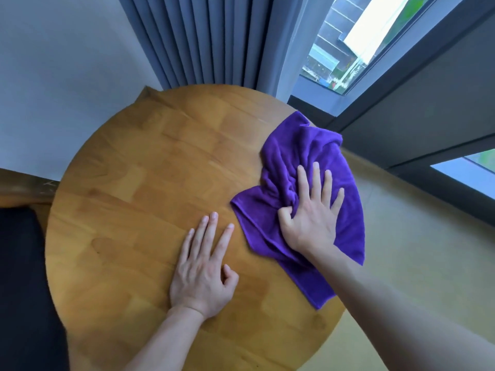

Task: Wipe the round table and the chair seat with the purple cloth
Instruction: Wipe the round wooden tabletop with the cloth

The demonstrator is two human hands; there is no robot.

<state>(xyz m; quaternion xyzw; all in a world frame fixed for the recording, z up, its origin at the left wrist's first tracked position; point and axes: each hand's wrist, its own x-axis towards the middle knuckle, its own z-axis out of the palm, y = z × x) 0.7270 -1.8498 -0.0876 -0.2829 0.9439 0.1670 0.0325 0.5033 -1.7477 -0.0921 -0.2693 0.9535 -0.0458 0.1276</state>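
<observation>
Now my right hand presses flat fingers on the purple cloth on the round counter, my left hand flat beside it, no writing.

Grey pleated curtain hangs beside a dark-framed window above pale floor.

Round table left bare; purple cloth crowds right.

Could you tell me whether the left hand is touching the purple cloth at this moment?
Apart. The head view shows the left hand flat on the round table, with bare wood between its fingertips and the purple cloth.
</observation>
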